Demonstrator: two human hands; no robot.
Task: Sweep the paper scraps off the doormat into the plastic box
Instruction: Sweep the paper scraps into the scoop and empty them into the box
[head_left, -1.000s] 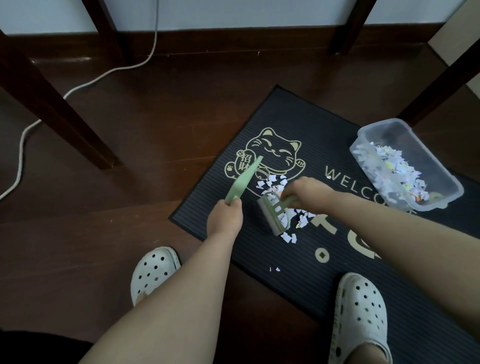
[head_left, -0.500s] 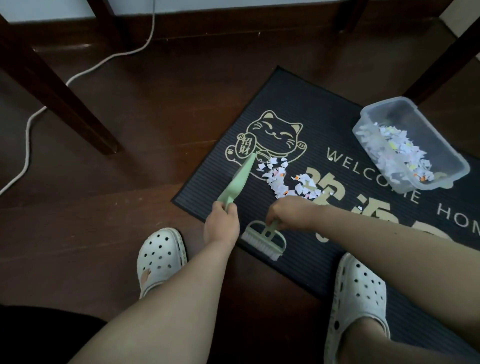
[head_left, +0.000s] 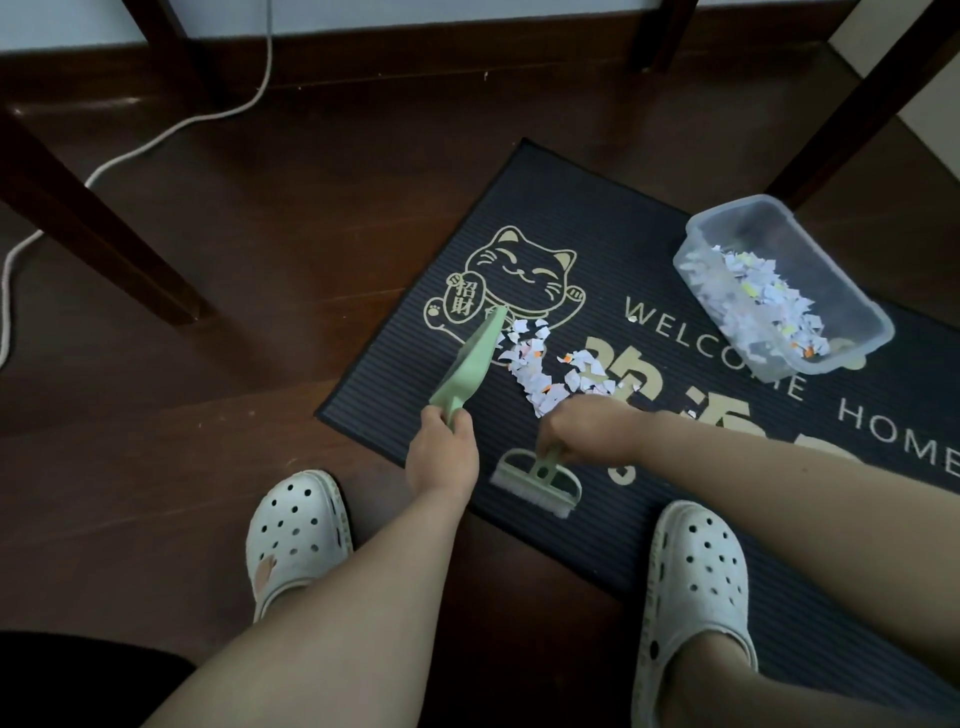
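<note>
The left hand (head_left: 441, 457) grips the green dustpan (head_left: 470, 371) handle at frame centre; the right hand (head_left: 587, 434) grips the green brush (head_left: 537, 480) just below it. Paper scraps (head_left: 545, 371) lie on the doormat (head_left: 597, 249) directly above both hands. The plastic box (head_left: 852, 306), holding scraps, sits at right.

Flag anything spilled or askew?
Paper scraps lie strewn across the doormat beside the green dustpan. One stray scrap sits apart by the W of WELCOME. The plastic box stands skewed to the mat's edges.
</note>
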